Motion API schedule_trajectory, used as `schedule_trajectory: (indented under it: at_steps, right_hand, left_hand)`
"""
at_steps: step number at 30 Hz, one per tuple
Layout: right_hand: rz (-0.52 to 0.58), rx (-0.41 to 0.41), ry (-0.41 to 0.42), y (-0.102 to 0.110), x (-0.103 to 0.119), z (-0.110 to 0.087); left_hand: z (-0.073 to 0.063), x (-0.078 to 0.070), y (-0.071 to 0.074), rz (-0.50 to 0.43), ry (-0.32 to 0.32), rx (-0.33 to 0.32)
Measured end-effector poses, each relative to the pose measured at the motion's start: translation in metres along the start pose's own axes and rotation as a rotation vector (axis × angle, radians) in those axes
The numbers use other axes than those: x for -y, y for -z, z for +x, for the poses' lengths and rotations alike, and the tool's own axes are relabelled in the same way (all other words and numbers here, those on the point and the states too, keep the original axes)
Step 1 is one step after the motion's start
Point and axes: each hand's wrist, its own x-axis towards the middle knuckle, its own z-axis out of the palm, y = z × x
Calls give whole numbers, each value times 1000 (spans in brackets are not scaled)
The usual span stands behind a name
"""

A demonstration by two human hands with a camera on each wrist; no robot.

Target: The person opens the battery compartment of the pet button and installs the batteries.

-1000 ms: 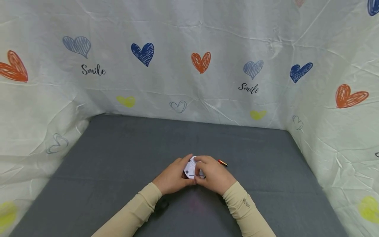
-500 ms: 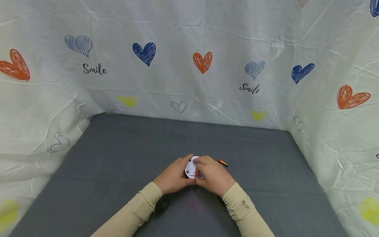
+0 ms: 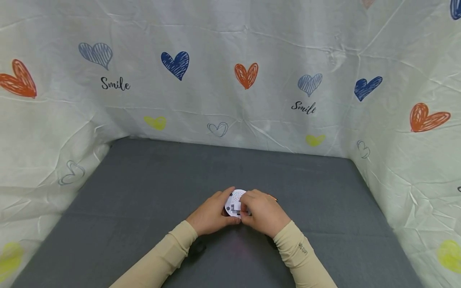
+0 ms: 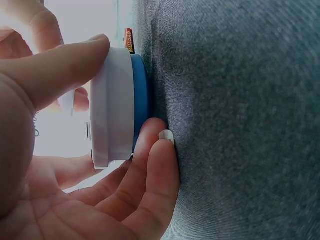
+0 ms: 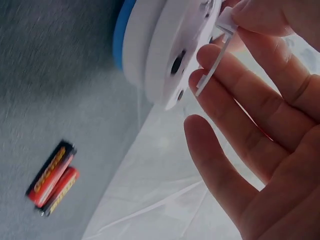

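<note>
My left hand (image 3: 209,215) grips a round white device with a blue face (image 4: 117,107) by its rim, thumb on one side and fingers on the other. Its white back, dotted with small holes, faces up, and the blue face is toward the cloth. A battery compartment (image 3: 235,208) shows in that back, partly hidden by my right hand (image 3: 265,213). Between thumb and fingers, my right hand pinches a thin white battery cover (image 5: 216,67), tilted away from the back of the device (image 5: 155,50).
Two red-and-black batteries (image 5: 52,172) lie side by side on the grey cloth (image 3: 162,176), just beyond my right hand. White sheeting printed with hearts (image 3: 201,100) rises at the back and both sides.
The battery cover has come up off the back of the device in my right hand, uncovering the compartment. My right hand has shifted slightly right; the left keeps its grip.
</note>
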Motion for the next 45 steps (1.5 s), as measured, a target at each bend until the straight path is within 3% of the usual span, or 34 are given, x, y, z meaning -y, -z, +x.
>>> schedule_trajectory:
  at_steps: [8, 20, 26, 33, 40, 45]
  right_hand:
    - [19, 8, -153, 8, -18, -18]
    - [-22, 56, -457, 10, -54, -70]
    - [-27, 70, -507, 9, -62, -80]
    - [-16, 86, -524, 14, -63, -73]
    - [2, 41, -470, 12, -68, -36]
    - [-6, 85, -543, 4, -72, -24]
  left_hand:
    - [0, -1, -1, 24, 34, 13]
    - [-1, 4, 4, 14, 87, 7]
    - [0, 4, 5, 29, 90, -2]
    - [1, 3, 6, 27, 79, 4]
    - [1, 2, 6, 21, 88, -7]
    - [2, -1, 0, 2, 69, 22]
